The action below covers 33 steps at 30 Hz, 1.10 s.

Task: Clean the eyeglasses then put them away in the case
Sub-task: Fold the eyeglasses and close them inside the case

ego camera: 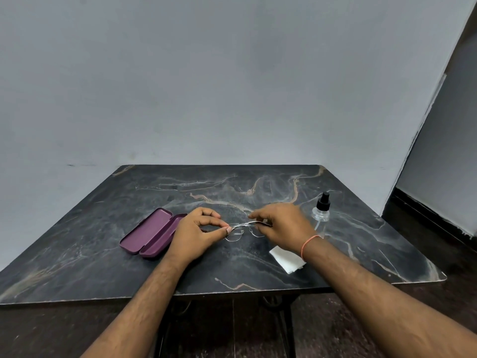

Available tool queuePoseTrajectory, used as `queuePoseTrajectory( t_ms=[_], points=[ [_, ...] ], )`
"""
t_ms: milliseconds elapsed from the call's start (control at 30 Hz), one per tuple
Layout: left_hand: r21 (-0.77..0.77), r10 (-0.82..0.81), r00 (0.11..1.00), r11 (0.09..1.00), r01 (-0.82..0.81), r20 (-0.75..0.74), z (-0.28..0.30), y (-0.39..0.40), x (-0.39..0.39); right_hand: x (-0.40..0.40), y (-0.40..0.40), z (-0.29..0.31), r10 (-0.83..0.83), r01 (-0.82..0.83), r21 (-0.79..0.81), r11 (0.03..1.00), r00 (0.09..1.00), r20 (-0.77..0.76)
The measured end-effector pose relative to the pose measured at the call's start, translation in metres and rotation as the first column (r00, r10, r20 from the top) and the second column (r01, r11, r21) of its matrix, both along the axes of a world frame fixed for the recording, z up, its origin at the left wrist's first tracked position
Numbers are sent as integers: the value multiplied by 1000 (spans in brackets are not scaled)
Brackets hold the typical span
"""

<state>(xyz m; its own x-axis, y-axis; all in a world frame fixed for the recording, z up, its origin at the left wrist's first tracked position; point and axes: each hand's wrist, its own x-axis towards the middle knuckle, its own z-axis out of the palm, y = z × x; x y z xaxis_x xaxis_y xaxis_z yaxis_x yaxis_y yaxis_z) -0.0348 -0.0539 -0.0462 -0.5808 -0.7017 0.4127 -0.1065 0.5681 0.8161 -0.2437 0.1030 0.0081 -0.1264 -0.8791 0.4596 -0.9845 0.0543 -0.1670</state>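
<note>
Both hands meet over the middle of the dark, veined marble-look table top [108,244], each pinching one end of the thin, rimless clear-lens eyeglasses with a slim metal frame [245,229]. Left hand [198,232] comes in from 7 o'clock; its thumb and forefinger close narrowly on the left end of the frame, and the other fingers curl loosely above. Right hand [281,224] comes in from 5 o'clock with its fingers gathered tight around the right end of the frame, where the temple arm shows as a dark line. A thin orange thread band [308,244] circles the right wrist.

The eyeglasses sit between the two hands, lenses hanging down toward the table; whether the lens edges touch the surface cannot be told.

At 9 o'clock from the eyeglasses, just beside the left hand, lies the purple oblong hard-shell glasses case [152,232], hinged open with both halves flat on the table and the hollow sides up. At 3 o'clock, just behind the right hand, stands a small clear plastic spray bottle with a black nozzle cap [321,211], upright. At 5 o'clock, under the right wrist, a folded white cleaning cloth [286,258] lies flat, partly covered by the forearm.
</note>
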Motion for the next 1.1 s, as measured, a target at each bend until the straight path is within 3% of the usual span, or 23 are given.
queuePoseTrajectory(
  t_ms=[100, 700, 1100],
  points=[
    [-45, 35, 999, 998, -34, 25, -2, -2, -2, 2, -3, -4, 4, -4, 0, 1000, 998, -65],
    [-355, 137, 984, 931, -87, 116, -3, 10, -2, 3, 8, -4, 44, -41, 57, 998, 997, -56],
    [-380, 159, 966, 922, -71, 206, -2, 10, -1, 17, 25, -8, -5, 22, 88, 996, 982, -191]
  ],
)
